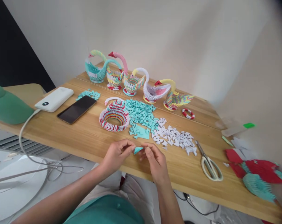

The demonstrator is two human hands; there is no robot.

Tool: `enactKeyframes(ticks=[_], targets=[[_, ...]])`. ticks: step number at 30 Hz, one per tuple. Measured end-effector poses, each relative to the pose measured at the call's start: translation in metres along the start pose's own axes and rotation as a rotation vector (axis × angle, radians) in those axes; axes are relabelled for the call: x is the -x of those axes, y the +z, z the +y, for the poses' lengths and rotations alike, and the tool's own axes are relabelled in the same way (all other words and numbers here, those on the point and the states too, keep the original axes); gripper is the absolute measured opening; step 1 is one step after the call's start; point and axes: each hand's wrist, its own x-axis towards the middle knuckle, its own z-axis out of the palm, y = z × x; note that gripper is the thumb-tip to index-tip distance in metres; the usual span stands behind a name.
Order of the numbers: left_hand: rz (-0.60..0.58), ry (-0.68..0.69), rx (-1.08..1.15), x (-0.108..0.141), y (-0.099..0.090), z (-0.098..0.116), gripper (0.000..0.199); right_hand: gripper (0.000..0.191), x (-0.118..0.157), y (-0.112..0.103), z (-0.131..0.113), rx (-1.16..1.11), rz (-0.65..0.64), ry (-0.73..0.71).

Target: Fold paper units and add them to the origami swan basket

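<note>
Near the front edge of the wooden table, a small folded turquoise paper triangle point(138, 150) is pinched between both hands. My left hand point(119, 153) grips its left end with thumb and forefinger. On its right end close the thumb and fingers of my right hand point(155, 160). Just beyond lie a heap of turquoise folded pieces point(141, 113), a flat turquoise paper sheet point(143, 132) and a spread of white folded pieces point(175, 137). A round red and white paper basket point(114, 116) stands behind my left hand, with a curved white paper neck point(114, 99) behind it.
Several folded-paper swans point(155, 91) line the table's back. A red and white ring point(188, 114) and scissors point(209, 165) lie to the right, with red paper point(262, 169) at the far right. To the left are a phone point(77, 109) and a cabled white power bank point(54, 99).
</note>
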Motion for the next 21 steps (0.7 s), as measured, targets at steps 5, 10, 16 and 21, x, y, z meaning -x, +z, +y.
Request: enactKeyframes(ticks=[5,10,16,21], targets=[[0.085,0.176,-0.226,0.003,0.005,-0.004,0.018,0.024,0.0,0.006,-0.002,0.103,0.068,-0.018],[0.049,0.129,-0.119,0.004,0.009,-0.004,0.012,0.02,0.001,0.008,-0.003,0.087,0.083,-0.016],[-0.028,-0.069,0.271,-0.003,0.01,-0.002,0.021,0.021,0.001,0.008,-0.006,0.003,0.068,-0.004],[-0.029,-0.113,0.433,-0.005,0.015,-0.003,0.022,0.019,0.0,0.008,-0.005,0.037,0.09,-0.027]])
